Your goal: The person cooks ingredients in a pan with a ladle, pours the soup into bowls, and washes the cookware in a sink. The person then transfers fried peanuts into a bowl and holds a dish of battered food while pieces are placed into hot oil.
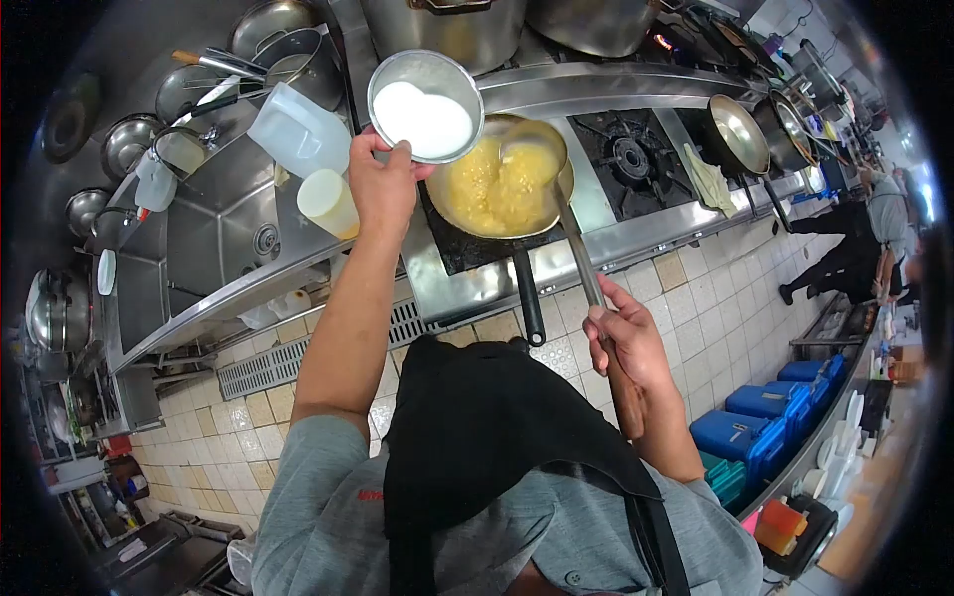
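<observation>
My left hand [386,189] is closed on the rim of a round metal bowl [475,104], thumb on the near side. White contents [422,119], liquid or powder I cannot tell, fill part of this bowl. It is held above the left edge of a frying pan [497,230] on the stove. Yellow, lumpy food in liquid [487,189] covers the pan's bottom. My right hand [633,343] grips a long-handled ladle [579,243] with a wooden grip; its head is down in the yellow food. The pan's black handle [529,298] points toward me, untouched.
Left of the pan stand a translucent jug [301,129] and a yellowish container [328,202], beside a steel sink [214,233]. A burner [628,159] lies to the right, then more pans [738,134]. Large pots [447,35] stand behind. Another person [860,233] is far right.
</observation>
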The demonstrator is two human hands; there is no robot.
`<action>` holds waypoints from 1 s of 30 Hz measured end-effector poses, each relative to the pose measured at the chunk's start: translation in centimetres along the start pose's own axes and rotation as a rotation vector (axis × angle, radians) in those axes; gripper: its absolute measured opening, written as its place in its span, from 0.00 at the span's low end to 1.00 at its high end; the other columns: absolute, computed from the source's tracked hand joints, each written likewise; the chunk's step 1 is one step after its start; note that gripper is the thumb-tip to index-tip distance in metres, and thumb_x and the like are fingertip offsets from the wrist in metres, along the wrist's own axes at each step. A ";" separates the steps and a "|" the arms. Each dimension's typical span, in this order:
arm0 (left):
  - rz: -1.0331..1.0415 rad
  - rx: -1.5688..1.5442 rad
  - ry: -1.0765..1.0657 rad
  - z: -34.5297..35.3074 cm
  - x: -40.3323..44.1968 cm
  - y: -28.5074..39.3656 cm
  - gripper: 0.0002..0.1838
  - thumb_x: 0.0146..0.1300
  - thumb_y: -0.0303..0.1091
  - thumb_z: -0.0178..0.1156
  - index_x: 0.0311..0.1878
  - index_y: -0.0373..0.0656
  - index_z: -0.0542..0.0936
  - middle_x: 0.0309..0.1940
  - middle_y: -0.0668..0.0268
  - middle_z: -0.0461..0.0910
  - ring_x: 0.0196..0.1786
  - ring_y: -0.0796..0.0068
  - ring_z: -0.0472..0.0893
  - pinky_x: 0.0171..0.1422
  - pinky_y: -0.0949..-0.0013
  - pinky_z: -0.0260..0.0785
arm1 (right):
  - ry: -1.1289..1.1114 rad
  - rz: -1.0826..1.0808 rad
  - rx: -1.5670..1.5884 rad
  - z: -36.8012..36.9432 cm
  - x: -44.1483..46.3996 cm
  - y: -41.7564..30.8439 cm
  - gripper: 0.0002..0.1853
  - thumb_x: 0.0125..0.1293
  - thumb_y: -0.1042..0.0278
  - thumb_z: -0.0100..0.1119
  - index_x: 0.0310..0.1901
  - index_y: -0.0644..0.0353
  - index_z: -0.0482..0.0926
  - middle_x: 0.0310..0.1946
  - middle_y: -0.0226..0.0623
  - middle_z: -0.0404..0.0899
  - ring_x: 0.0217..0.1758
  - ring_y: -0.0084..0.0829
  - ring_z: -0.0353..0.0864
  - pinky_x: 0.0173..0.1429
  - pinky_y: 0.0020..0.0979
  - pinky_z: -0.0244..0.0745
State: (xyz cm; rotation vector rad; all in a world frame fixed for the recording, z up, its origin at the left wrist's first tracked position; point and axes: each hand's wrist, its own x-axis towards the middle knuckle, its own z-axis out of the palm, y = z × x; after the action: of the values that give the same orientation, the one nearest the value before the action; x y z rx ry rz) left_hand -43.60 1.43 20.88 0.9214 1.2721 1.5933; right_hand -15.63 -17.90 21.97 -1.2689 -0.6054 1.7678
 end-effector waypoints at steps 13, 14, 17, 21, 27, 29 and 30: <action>0.182 0.174 -0.037 1.9 0.6 -2.0 0.11 0.61 0.19 0.57 0.38 0.35 0.63 0.62 0.46 0.62 0.41 0.52 0.84 0.35 0.69 0.85 | 0.007 0.020 -0.222 0.9 5.8 3.1 0.30 0.66 0.75 0.56 0.70 0.59 0.61 0.25 0.30 0.73 0.13 0.21 0.68 0.17 0.24 0.62; 0.157 0.207 -0.041 2.0 0.5 -1.8 0.11 0.61 0.19 0.57 0.38 0.35 0.63 0.62 0.47 0.61 0.43 0.51 0.84 0.35 0.69 0.85 | -0.044 0.067 -0.147 0.8 5.6 2.8 0.26 0.67 0.73 0.55 0.67 0.61 0.63 0.25 0.32 0.73 0.13 0.20 0.67 0.16 0.22 0.60; 0.224 0.283 -0.040 2.2 0.9 -2.4 0.11 0.61 0.20 0.58 0.39 0.36 0.64 0.64 0.47 0.59 0.49 0.50 0.82 0.35 0.69 0.85 | -0.134 0.180 0.205 0.5 4.3 2.0 0.22 0.68 0.71 0.54 0.63 0.60 0.65 0.25 0.33 0.74 0.13 0.19 0.66 0.14 0.21 0.59; 0.262 0.364 -0.043 2.5 0.5 -1.8 0.10 0.61 0.20 0.58 0.40 0.36 0.65 0.67 0.46 0.57 0.53 0.50 0.80 0.36 0.68 0.85 | -0.132 0.171 0.291 0.4 2.1 1.8 0.21 0.69 0.72 0.53 0.62 0.59 0.65 0.26 0.34 0.74 0.12 0.19 0.66 0.12 0.22 0.60; 0.221 0.310 -0.061 3.3 0.7 -2.2 0.10 0.61 0.20 0.58 0.40 0.36 0.65 0.68 0.47 0.56 0.50 0.51 0.81 0.35 0.68 0.85 | -0.014 0.030 0.048 1.0 0.8 1.1 0.28 0.67 0.74 0.54 0.67 0.65 0.60 0.24 0.33 0.74 0.12 0.22 0.70 0.14 0.24 0.63; 0.254 0.271 -0.046 3.6 0.8 -2.1 0.11 0.61 0.20 0.57 0.41 0.35 0.64 0.61 0.45 0.64 0.41 0.55 0.84 0.34 0.69 0.84 | 0.048 -0.083 -0.179 1.1 1.7 1.4 0.31 0.67 0.75 0.54 0.70 0.66 0.57 0.24 0.32 0.74 0.13 0.22 0.70 0.16 0.24 0.64; 0.252 0.272 -0.044 3.6 1.0 -2.0 0.11 0.61 0.20 0.57 0.41 0.35 0.64 0.61 0.45 0.64 0.41 0.55 0.84 0.34 0.69 0.84 | 0.084 -0.095 -0.258 1.1 2.2 1.5 0.34 0.66 0.76 0.55 0.72 0.65 0.55 0.24 0.31 0.73 0.14 0.21 0.70 0.17 0.24 0.64</action>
State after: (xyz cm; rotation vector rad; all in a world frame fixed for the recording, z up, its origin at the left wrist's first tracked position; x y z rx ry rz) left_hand -40.23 3.74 19.67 1.3239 1.4084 1.6026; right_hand -17.50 -16.74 20.10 -1.4558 -0.8523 1.5868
